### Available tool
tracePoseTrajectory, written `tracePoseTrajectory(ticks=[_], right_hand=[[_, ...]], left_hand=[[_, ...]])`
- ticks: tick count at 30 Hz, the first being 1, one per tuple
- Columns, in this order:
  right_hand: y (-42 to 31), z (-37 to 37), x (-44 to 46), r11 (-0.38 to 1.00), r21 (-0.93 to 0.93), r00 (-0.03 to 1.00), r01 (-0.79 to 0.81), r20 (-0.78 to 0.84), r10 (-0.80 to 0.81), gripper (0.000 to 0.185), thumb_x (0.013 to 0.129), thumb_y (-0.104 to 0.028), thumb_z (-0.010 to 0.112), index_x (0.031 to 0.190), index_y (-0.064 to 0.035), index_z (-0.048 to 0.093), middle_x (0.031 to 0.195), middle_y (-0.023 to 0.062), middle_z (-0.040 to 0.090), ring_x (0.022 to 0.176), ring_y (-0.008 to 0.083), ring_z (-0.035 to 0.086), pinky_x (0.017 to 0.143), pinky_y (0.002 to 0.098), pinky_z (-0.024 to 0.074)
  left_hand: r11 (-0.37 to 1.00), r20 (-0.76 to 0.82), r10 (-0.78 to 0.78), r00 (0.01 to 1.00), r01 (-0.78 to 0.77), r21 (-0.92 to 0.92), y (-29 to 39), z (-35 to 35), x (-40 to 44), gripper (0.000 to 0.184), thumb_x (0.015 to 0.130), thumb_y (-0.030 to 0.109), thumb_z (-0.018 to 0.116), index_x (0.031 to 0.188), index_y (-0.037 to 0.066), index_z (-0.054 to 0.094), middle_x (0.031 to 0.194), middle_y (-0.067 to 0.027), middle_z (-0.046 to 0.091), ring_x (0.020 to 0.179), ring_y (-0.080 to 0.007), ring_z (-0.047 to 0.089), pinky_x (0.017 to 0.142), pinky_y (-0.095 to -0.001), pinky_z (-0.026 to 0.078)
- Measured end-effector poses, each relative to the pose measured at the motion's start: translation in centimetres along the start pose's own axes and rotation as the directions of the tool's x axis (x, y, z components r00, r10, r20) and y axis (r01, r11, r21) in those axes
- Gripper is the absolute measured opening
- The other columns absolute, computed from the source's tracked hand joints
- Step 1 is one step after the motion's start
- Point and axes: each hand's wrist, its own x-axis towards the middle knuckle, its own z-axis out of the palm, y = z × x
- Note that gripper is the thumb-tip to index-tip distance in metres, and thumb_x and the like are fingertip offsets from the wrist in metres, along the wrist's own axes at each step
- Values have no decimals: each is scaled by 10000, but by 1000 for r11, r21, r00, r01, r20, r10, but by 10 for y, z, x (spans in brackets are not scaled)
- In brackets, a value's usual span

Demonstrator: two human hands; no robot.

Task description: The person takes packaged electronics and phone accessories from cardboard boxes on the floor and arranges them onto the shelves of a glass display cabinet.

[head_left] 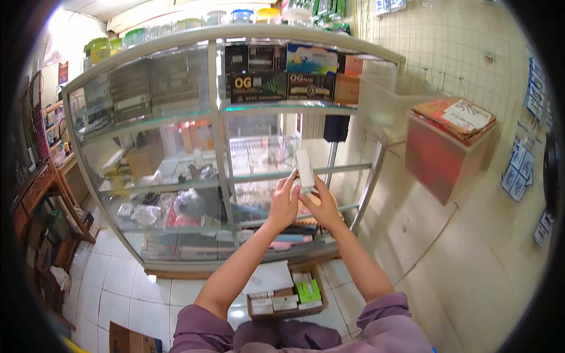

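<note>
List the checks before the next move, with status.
1. Grip: left hand and right hand both on the white box. OK.
2. White box clear of the glass case: cannot tell, one view gives no sure gap.
3. White box lid closed: cannot tell, ends too small to read.
4. Floor carton open on top: OK.
5. Floor carton free of contents: not OK, white and green packs inside.
6. Sleeves pushed back from both hands: OK.
</note>
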Motion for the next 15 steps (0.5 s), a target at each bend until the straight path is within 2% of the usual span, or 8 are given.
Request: tracePoseTrajectory(ticks=[3,4,7,8,11,12,15], right_hand=[[35,-17,64,997,-50,997,-59,51,62,667,828,-222,665,1387,-86,327,1341,110,425,1172,222,473,912,379,418],[39,-17,81,998,-6,996,-64,58,64,658,853,-290,633,1374,-52,309,1313,134,454,1098,235,521,881,371,439],[87,-15,124,994,-113,1000,2,10,-1,678,879,-344,590,1361,9,269,1270,178,488,1047,252,555,865,360,452],[98,-13,133,995,-77,998,-60,5,60,669,907,-376,537,1330,55,250,1239,218,504,1052,272,563,886,350,441],[151,-11,168,992,-88,993,-91,69,97,579,935,-380,494,1298,13,273,1214,192,511,1093,231,529,914,341,418],[155,-12,178,987,-111,990,-118,64,125,536,945,-381,473,1264,14,302,1203,186,520,1105,231,525,915,342,421],[220,-5,222,962,149,969,-230,125,213,556,949,-374,467,1311,-1,269,1185,185,536,1118,228,519,927,338,414]], left_hand=[[998,21,-9,1000,8,69,-23,9,61,419,922,157,426,1319,24,424,1139,-252,519,1014,-412,534,883,-417,419],[989,0,-46,999,45,138,-30,13,76,413,920,179,416,1304,28,442,1125,-259,525,989,-427,541,871,-434,427],[962,-13,-147,989,146,229,-66,28,120,421,923,229,397,1295,41,455,1142,-266,516,1015,-425,532,886,-450,421],[944,14,-173,985,161,289,-87,33,134,463,920,288,380,1323,63,425,1181,-281,494,1055,-423,518,908,-454,417],[919,9,-282,959,267,291,-129,45,169,513,901,295,387,1371,91,360,1222,-284,473,1098,-419,502,929,-440,413],[919,62,-324,944,298,256,-141,47,183,593,866,291,409,1420,123,279,1255,-267,464,1126,-404,494,945,-425,407],[858,-17,-425,905,409,310,-163,63,209,604,842,189,456,1415,86,295,1253,-233,511,1160,-350,496,957,-361,398]])
